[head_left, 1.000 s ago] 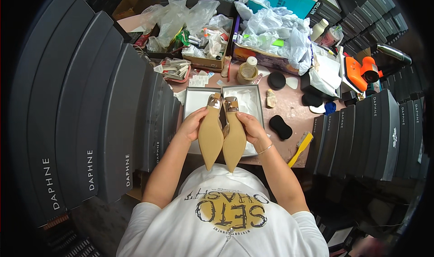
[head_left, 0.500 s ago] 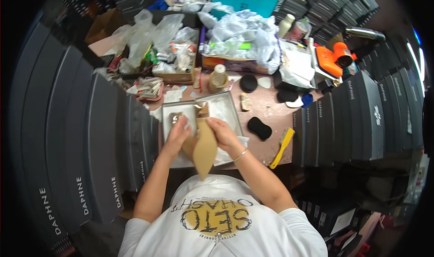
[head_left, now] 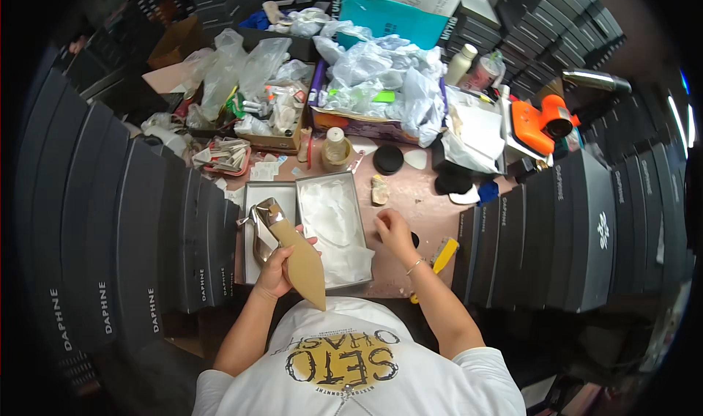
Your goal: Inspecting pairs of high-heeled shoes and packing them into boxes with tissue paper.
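Note:
My left hand (head_left: 274, 272) is closed round a pair of shoes, thumb on one side and fingertips showing on the other. One shoe (head_left: 299, 258) turns its tan pointed sole up; the glossy bronze upper of the other shoe (head_left: 260, 233) shows beside it. They are over the left part of an open grey shoebox (head_left: 364, 225) lined with white tissue. To the right of the box, my right hand (head_left: 396, 234) rests low on the table, fingers curled over a black sponge (head_left: 415, 239), which it mostly hides.
A yellow-handled tool (head_left: 445, 255) lies right of my right hand. Beyond are a beige block (head_left: 379, 190), a round black pad (head_left: 388, 160) and a bottle (head_left: 335, 149). Cartons of plastic bags (head_left: 373, 119) stand at the back. Stacked dark shoeboxes (head_left: 564, 233) flank both sides.
My right hand has let go of the shoes and moved right onto the black sponge. My left hand now holds the pair alone, tilted and further left. The view has shifted slightly.

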`<state>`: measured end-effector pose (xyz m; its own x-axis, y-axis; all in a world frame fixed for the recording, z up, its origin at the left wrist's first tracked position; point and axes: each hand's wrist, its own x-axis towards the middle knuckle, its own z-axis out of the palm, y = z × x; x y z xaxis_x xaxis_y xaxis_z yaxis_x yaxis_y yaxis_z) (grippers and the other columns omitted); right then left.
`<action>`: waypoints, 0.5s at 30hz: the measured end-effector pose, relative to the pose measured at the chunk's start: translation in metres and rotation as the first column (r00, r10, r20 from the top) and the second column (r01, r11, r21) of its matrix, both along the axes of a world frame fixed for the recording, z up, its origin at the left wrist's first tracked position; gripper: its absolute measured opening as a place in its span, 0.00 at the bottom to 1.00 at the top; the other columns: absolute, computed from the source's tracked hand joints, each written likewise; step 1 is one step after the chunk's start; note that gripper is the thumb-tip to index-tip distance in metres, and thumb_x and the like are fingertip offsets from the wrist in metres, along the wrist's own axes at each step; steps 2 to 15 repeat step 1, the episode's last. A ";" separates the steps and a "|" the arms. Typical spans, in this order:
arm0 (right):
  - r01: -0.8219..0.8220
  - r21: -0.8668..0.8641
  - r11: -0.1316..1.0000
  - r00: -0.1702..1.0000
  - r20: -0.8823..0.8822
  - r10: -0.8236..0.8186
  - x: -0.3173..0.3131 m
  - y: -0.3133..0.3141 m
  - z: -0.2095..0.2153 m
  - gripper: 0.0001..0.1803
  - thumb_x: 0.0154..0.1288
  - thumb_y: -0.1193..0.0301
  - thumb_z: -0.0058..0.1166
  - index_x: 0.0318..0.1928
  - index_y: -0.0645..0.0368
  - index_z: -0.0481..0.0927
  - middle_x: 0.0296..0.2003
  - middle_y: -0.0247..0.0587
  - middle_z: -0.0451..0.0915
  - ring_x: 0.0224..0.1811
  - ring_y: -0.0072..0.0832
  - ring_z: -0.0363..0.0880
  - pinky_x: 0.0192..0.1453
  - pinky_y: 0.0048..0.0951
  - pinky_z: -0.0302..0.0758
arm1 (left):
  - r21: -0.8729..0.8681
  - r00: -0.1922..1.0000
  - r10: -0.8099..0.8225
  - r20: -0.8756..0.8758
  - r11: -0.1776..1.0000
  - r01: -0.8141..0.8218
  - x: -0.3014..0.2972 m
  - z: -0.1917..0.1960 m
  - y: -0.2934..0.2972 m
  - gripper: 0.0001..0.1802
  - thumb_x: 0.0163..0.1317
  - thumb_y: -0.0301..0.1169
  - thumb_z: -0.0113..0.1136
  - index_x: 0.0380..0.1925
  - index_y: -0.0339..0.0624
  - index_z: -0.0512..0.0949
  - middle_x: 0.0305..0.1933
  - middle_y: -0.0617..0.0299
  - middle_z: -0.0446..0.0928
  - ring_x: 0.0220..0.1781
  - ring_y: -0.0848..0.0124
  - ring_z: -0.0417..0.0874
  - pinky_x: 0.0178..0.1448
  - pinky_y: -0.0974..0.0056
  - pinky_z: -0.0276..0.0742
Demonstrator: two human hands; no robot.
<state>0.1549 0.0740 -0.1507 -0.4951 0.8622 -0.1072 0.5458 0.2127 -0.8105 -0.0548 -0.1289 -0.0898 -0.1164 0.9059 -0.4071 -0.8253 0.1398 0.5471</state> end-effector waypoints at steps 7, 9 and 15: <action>-0.028 0.011 1.000 0.999 0.019 0.028 0.001 0.016 -0.006 0.10 0.61 0.69 0.54 0.42 0.59 0.79 0.37 0.52 0.81 0.32 0.38 0.83 0.36 0.34 0.78 | -0.017 0.999 0.024 -0.029 1.000 -0.024 0.004 -0.002 0.004 0.39 0.60 0.41 0.53 0.69 0.49 0.50 0.61 0.47 0.67 0.58 0.52 0.73 0.61 0.49 0.70; -0.028 0.011 1.000 0.999 0.019 0.028 0.001 0.016 -0.006 0.10 0.61 0.69 0.54 0.42 0.59 0.79 0.37 0.52 0.81 0.32 0.38 0.83 0.36 0.34 0.78 | -0.017 0.999 0.024 -0.029 1.000 -0.024 0.004 -0.002 0.004 0.39 0.60 0.41 0.53 0.69 0.49 0.50 0.61 0.47 0.67 0.58 0.52 0.73 0.61 0.49 0.70; -0.028 0.011 1.000 0.999 0.019 0.028 0.001 0.016 -0.006 0.10 0.61 0.69 0.54 0.42 0.59 0.79 0.37 0.52 0.81 0.32 0.38 0.83 0.36 0.34 0.78 | -0.017 0.999 0.024 -0.029 1.000 -0.024 0.004 -0.002 0.004 0.39 0.60 0.41 0.53 0.69 0.49 0.50 0.61 0.47 0.67 0.58 0.52 0.73 0.61 0.49 0.70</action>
